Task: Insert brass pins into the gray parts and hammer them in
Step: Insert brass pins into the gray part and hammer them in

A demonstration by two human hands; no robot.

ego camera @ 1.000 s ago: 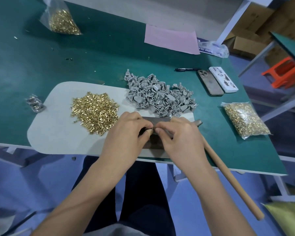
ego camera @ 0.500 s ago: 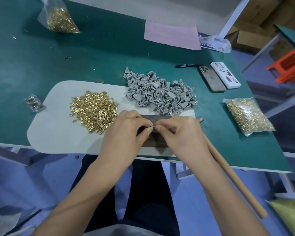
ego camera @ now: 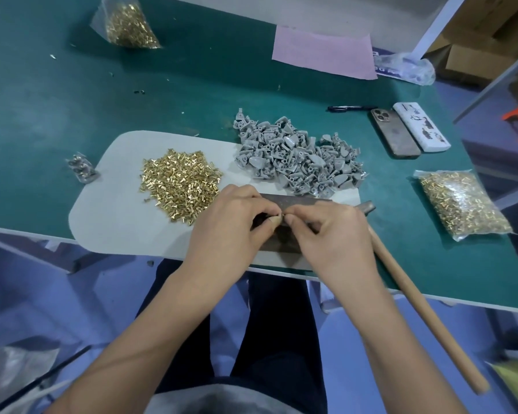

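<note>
Little changed since a second ago: left hand [ego camera: 232, 225] and right hand [ego camera: 329, 231] still pinch fingertips together over dark metal block [ego camera: 284, 234], likely seating a pin, wooden-handled hammer [ego camera: 425, 312] untouched.

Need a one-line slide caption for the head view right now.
Both hands, left and right, pinch a small piece over a metal block beside piles of brass pins and gray parts.

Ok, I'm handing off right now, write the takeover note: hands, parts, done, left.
Left hand and right hand: fingertips pinched together on something small over the dark metal block; what they hold is hidden.
Loose pile of brass pins on the pale grey mat; heap of gray plastic parts behind the block.
Wooden-handled hammer lies untouched right of the right hand.
Done: no finished parts identifiable.
Left: seat pin, hammer, repeat.
</note>
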